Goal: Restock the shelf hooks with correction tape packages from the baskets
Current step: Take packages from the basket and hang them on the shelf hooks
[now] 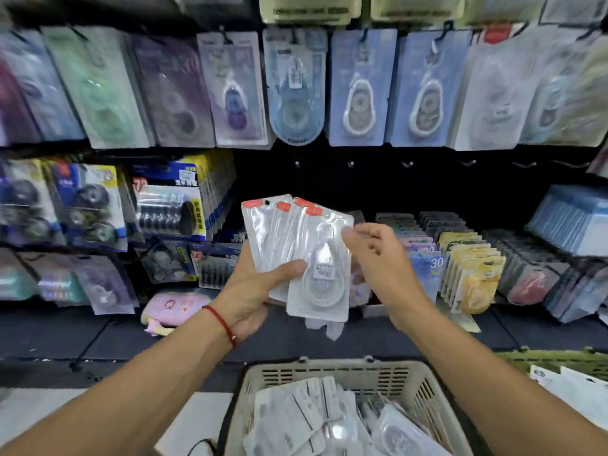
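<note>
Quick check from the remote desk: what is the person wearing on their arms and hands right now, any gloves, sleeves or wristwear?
No gloves and no sleeves in view: both forearms are bare. The left hand has a thin red string bracelet around its wrist, with a small bead. The right hand and its wrist carry nothing.

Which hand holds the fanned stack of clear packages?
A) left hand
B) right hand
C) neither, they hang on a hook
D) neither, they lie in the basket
A: the left hand grips the fanned packages from below, thumb across the front, while the right hand touches the front one's edge.
</note>
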